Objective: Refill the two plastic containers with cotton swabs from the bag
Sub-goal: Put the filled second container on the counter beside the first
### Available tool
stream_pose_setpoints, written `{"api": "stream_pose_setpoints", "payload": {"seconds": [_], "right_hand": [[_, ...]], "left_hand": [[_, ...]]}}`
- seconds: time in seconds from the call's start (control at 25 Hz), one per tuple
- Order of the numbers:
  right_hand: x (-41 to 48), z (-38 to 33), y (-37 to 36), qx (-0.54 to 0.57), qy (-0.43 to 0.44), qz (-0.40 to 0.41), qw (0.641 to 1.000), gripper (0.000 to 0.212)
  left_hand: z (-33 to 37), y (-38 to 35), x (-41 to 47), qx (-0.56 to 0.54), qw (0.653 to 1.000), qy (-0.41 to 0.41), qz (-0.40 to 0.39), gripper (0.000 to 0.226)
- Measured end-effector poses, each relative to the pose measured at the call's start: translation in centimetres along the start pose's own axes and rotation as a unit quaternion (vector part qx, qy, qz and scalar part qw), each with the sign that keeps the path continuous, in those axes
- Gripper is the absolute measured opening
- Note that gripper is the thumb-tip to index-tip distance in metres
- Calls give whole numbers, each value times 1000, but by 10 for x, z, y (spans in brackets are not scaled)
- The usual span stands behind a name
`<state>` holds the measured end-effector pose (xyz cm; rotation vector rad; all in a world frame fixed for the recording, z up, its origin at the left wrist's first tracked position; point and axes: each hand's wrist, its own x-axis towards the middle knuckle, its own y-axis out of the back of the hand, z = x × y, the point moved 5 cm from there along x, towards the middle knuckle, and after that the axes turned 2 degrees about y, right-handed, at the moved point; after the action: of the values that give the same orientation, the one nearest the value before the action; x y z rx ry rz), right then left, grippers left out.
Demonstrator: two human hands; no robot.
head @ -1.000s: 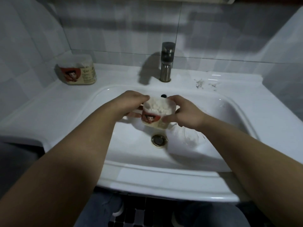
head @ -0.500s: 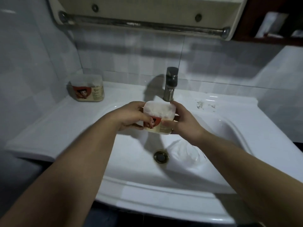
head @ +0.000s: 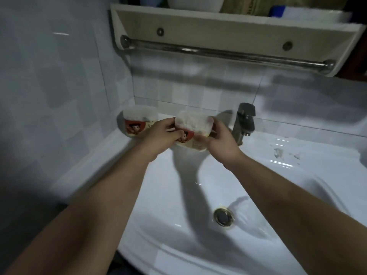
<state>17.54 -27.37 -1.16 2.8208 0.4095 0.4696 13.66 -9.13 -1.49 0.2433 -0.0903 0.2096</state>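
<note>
Two plastic containers are in front of you, both translucent with a red picture label and white cotton swabs showing through the walls. You have the nearer container (head: 193, 129) between both hands. Your left grip (head: 160, 135) grasps its left side, fingers curled round the label. Your right grip (head: 220, 141) grasps its right side, with the thumb on the front wall. It sits upright at the back edge of the washbasin (head: 178, 195), just left of the faucet (head: 243, 124). Whether its base touches the rim or hangs just above it cannot be told, because your fingers and the blur hide the bottom edge.

The second container (head: 139, 124) stands upright on the white desk (head: 111, 149) in the back left corner, against the tiled wall (head: 59, 86). It is just beside your left knuckles and near the one you hold, but apart from it.

Lower down, the brass-ringed drain (head: 224, 216) lies in the bowl, well apart from both containers. Some grey smudges (head: 278, 152) mark the desk right of the faucet. Above, a wall shelf (head: 218, 22) carries a metal towel rail (head: 218, 52) under it; what stands on the shelf is cut off and too blurred to name
</note>
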Motion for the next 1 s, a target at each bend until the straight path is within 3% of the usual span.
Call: {"api": "stream_pose_setpoints", "payload": {"seconds": [0.2, 0.6, 0.88, 1.0], "right_hand": [[40, 8, -10, -18, 18, 8, 1000, 55], [86, 37, -17, -63, -9, 57, 996, 72], [58, 32, -14, -107, -35, 47, 992, 78], [27, 19, 0, -141, -31, 30, 989, 69]], "left_hand": [[-8, 1, 29, 32, 998, -12, 50, 40], [-18, 1, 68, 87, 993, -19, 81, 58], [-17, -5, 43, 132, 986, 10, 100, 56], [-9, -11, 9, 154, 982, 30, 104, 58]]}}
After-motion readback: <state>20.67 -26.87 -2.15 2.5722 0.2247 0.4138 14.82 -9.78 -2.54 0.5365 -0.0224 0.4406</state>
